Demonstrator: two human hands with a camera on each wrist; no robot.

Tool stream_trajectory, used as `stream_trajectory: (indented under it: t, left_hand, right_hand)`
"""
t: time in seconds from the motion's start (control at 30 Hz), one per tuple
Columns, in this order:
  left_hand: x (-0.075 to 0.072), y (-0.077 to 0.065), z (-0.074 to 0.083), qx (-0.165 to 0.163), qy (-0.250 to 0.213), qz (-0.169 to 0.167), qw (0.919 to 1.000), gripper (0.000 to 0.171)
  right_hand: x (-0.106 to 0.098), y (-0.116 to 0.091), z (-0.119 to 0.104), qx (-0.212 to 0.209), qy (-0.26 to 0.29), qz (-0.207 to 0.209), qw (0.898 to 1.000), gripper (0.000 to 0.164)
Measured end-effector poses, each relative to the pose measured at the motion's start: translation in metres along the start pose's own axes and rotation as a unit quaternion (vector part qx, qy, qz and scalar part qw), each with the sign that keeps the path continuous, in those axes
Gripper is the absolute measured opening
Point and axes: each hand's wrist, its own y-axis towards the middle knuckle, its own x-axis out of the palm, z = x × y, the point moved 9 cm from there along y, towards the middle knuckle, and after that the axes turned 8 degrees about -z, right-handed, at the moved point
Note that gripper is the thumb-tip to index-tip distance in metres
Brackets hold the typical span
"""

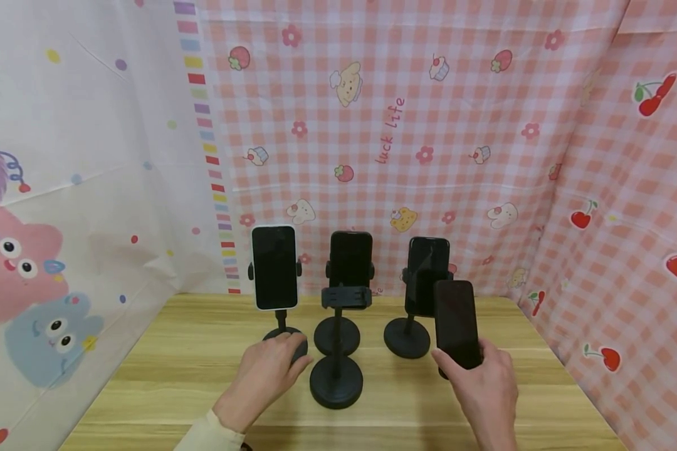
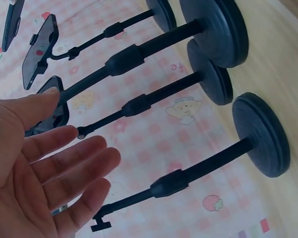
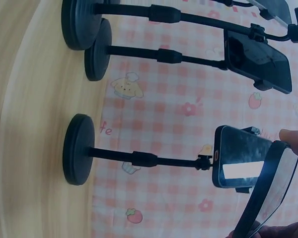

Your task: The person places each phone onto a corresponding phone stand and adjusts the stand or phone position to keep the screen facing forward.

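Note:
My right hand (image 1: 489, 385) grips a black smartphone (image 1: 457, 322) by its lower edges, thumb on one side and fingers on the other; it is upright and slightly tilted. The right wrist view shows the same phone (image 3: 262, 193) edge-on. In front stands a black phone stand (image 1: 336, 382) whose clamp (image 1: 346, 297) holds no phone. My left hand (image 1: 265, 376) is to the left of that stand, fingers relaxed, with nothing in it. The left wrist view has the palm (image 2: 49, 183) in front of the stand poles, its thumb overlapping the nearest pole.
Behind, a row of stands holds a white-framed phone (image 1: 274, 267) at left, a dark phone (image 1: 351, 257) in the middle and another dark phone (image 1: 427, 269) at right. All stand on a wooden table (image 1: 146, 376), with a pink checked cloth (image 1: 457, 125) at its back.

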Motion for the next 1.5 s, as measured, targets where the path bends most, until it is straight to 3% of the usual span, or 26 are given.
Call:
stream_trajectory:
  t: [0.33, 0.57, 0.8, 0.93, 1.2, 1.5]
  left_hand:
    - [-0.025, 0.007, 0.009, 0.004, -0.029, 0.053, 0.9981, 0.042]
    - [-0.041, 0.013, 0.016, 0.019, -0.026, 0.086, 0.9957, 0.047]
    - [-0.056, 0.020, 0.020, 0.023, -0.029, 0.116, 0.9926, 0.062]
    - [-0.068, 0.024, 0.027, 0.044, -0.029, 0.150, 0.9873, 0.069]
    - [-0.084, 0.029, 0.041, 0.097, -0.019, 0.192, 0.9764, 0.060]
    - [-0.090, 0.030, 0.047, 0.110, -0.015, 0.211, 0.9712, 0.047]
  right_hand:
    - [0.006, -0.004, -0.017, -0.018, -0.002, -0.012, 1.000, 0.117]
    - [0.009, -0.007, -0.029, -0.036, 0.008, -0.018, 0.999, 0.108]
    - [0.012, -0.011, -0.039, -0.043, 0.018, -0.028, 0.999, 0.106]
    - [0.013, -0.013, -0.047, -0.053, 0.019, -0.026, 0.998, 0.106]
    - [0.014, -0.019, -0.068, -0.076, 0.019, -0.033, 0.996, 0.110]
    - [0.014, -0.026, -0.089, -0.111, 0.030, -0.029, 0.993, 0.108]
